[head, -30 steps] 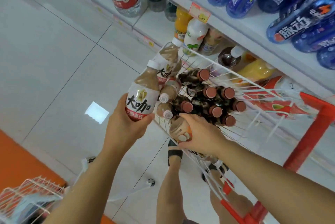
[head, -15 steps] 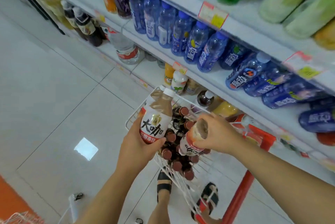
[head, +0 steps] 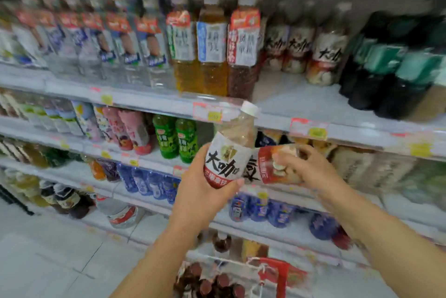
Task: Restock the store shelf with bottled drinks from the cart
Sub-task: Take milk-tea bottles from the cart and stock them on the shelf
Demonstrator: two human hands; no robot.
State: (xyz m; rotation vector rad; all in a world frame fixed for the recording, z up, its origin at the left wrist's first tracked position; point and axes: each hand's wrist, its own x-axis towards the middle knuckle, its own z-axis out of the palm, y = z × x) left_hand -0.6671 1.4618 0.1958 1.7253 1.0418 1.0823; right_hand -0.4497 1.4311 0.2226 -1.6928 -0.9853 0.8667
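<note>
My left hand [head: 200,186] grips a milk-coffee bottle [head: 231,150] with a white cap and a red-and-white label, held nearly upright in front of the shelves. My right hand [head: 306,167] holds a second bottle of the same kind [head: 265,165], tipped on its side with its base toward me. Three matching bottles [head: 311,53] stand on the upper shelf [head: 301,102], with bare shelf in front of them. The wire cart [head: 231,278], at the bottom of the view, holds several brown-capped bottles.
Tea bottles [head: 212,44] stand left of the gap and dark green-labelled bottles [head: 391,73] right of it. Lower shelves carry green [head: 176,140], pink and blue bottles [head: 255,208]. The grey tiled floor [head: 48,249] lies at the lower left. The view is blurred.
My view has swung up from the cart to the shelves. Both hands have lifted their bottles out of the cart to shelf height; the right-hand bottle now lies sideways.
</note>
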